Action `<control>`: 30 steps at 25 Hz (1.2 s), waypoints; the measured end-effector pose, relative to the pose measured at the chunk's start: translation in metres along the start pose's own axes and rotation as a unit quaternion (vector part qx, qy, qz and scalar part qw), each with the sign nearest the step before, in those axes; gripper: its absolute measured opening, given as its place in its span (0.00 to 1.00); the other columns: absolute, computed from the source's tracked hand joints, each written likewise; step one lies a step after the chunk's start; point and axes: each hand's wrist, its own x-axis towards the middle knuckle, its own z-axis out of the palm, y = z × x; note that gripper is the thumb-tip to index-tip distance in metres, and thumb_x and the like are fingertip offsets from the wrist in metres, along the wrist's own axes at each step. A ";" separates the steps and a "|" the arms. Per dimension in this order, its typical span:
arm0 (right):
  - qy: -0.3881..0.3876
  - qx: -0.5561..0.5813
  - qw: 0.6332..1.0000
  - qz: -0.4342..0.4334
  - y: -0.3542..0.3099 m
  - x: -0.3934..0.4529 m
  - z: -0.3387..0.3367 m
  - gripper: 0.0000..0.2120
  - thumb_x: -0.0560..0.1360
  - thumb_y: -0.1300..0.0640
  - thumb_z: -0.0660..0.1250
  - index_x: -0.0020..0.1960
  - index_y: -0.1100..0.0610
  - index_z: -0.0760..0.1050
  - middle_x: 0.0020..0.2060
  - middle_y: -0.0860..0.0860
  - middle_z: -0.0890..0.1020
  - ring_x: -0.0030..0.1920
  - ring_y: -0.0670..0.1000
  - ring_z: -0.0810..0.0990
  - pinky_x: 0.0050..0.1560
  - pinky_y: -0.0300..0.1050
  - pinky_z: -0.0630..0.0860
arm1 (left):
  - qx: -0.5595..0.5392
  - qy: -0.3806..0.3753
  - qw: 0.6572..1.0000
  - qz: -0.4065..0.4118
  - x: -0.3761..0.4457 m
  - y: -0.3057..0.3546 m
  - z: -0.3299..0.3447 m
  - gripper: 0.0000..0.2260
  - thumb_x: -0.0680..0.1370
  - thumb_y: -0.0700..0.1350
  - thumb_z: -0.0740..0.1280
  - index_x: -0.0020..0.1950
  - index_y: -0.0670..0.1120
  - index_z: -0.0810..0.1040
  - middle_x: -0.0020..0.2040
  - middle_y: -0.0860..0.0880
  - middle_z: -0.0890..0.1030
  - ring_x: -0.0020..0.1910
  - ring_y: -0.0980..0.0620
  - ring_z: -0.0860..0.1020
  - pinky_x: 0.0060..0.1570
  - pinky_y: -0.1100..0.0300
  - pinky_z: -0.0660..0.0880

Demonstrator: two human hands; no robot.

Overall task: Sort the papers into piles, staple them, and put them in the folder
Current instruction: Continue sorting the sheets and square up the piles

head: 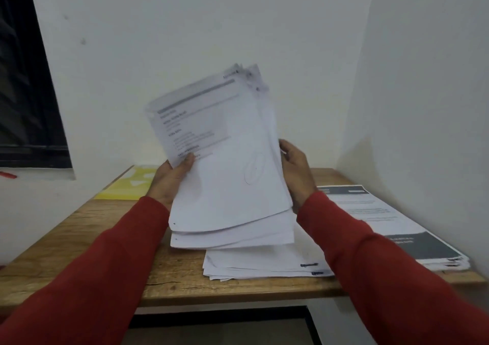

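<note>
1. Paper stack [227, 164] held up above the tabletop [79, 239] middle, long axis tilted upright.
2. Left hand [169, 178] pinches its left edge, thumb on front; right hand [296, 167] curls round the right edge.
3. Piles: white pile [259, 265] at front edge directly below; printed pile [391, 225] at right edge, nearer right hand.
4. Yellow folder [127, 186] at back-left corner.

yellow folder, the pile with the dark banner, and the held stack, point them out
yellow folder [127, 186], head view, its bare front cover
pile with the dark banner [412, 241], head view, the banner on its top sheet
held stack [227, 175], head view, middle of its front sheet
</note>
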 end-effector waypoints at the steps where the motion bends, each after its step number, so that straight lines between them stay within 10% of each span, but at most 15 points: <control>1: 0.002 0.012 0.999 0.031 -0.005 -0.001 0.002 0.11 0.83 0.51 0.61 0.49 0.52 0.81 0.40 0.47 0.85 0.39 0.41 0.82 0.43 0.36 0.77 | -0.003 0.011 1.000 -0.008 0.000 -0.002 0.001 0.08 0.79 0.44 0.68 0.58 0.47 0.80 0.53 0.49 0.85 0.49 0.51 0.84 0.50 0.57 0.80; 5: -0.017 0.015 0.995 0.102 -0.008 0.002 -0.009 0.21 0.74 0.34 0.67 0.50 0.53 0.76 0.35 0.44 0.80 0.34 0.46 0.79 0.34 0.39 0.75 | -0.012 0.057 0.998 0.012 0.000 -0.003 0.003 0.04 0.77 0.41 0.71 0.51 0.44 0.82 0.43 0.51 0.86 0.39 0.53 0.84 0.40 0.61 0.82; 10: -0.043 -0.083 0.987 0.130 0.002 0.001 -0.017 0.20 0.69 0.50 0.79 0.56 0.53 0.76 0.45 0.51 0.86 0.42 0.53 0.86 0.39 0.48 0.80 | 0.014 0.052 0.996 0.065 -0.007 -0.003 0.007 0.08 0.74 0.39 0.74 0.53 0.43 0.84 0.47 0.48 0.87 0.44 0.51 0.85 0.44 0.59 0.81; 19: 0.159 -0.082 0.983 0.034 0.026 0.031 -0.069 0.10 0.74 0.63 0.72 0.55 0.57 0.83 0.45 0.56 0.86 0.46 0.58 0.85 0.54 0.55 0.81 | -0.023 -0.001 0.994 0.106 -0.007 0.007 0.005 0.20 0.75 0.36 0.72 0.66 0.50 0.80 0.65 0.52 0.80 0.66 0.51 0.77 0.67 0.48 0.74; 24: 0.362 -0.224 0.904 -0.020 0.031 0.031 -0.129 0.15 0.73 0.59 0.66 0.59 0.59 0.81 0.49 0.59 0.85 0.48 0.57 0.82 0.60 0.55 0.78 | -0.113 -0.017 0.990 0.080 -0.009 0.020 0.002 0.23 0.77 0.35 0.69 0.69 0.52 0.77 0.64 0.53 0.81 0.61 0.50 0.81 0.57 0.53 0.80; 30: 0.152 -0.122 0.981 -0.019 0.026 0.006 -0.079 0.12 0.76 0.65 0.69 0.59 0.60 0.81 0.49 0.58 0.85 0.46 0.53 0.83 0.54 0.53 0.79 | -0.106 -0.035 0.992 0.060 -0.007 0.019 0.002 0.22 0.76 0.37 0.69 0.69 0.52 0.77 0.65 0.51 0.80 0.63 0.49 0.79 0.62 0.49 0.77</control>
